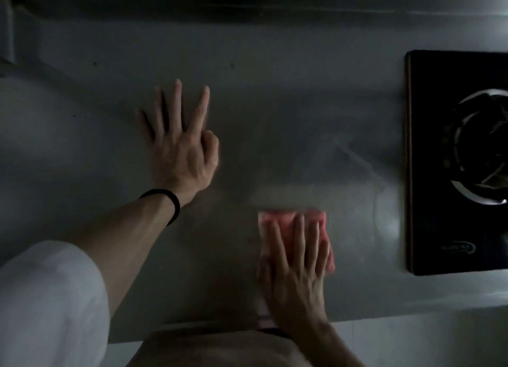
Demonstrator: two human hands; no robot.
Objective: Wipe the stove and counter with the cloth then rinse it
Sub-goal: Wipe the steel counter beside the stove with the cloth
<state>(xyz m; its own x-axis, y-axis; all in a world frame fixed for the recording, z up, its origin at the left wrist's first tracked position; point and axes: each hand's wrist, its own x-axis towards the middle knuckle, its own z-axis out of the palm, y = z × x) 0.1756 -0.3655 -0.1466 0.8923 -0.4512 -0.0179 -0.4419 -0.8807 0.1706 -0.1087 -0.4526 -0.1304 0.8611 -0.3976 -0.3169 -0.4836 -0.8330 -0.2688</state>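
Observation:
A folded pink cloth (277, 218) lies flat on the grey counter (275, 105), near its front edge. My right hand (295, 262) presses down on the cloth with straight, spread fingers and covers most of it. My left hand (181, 143) rests on the bare counter further back and to the left, three fingers spread and straight, the index finger bent toward the thumb; it holds nothing. The black glass stove (428, 152) with a round burner sits at the right edge, apart from both hands. A wet streak shows on the counter between cloth and stove.
The counter's front edge (412, 306) runs just below my right hand. A dark ledge or wall runs along the back. At the far left edge of the view the counter curves toward a pale shape (7, 28) that I cannot identify.

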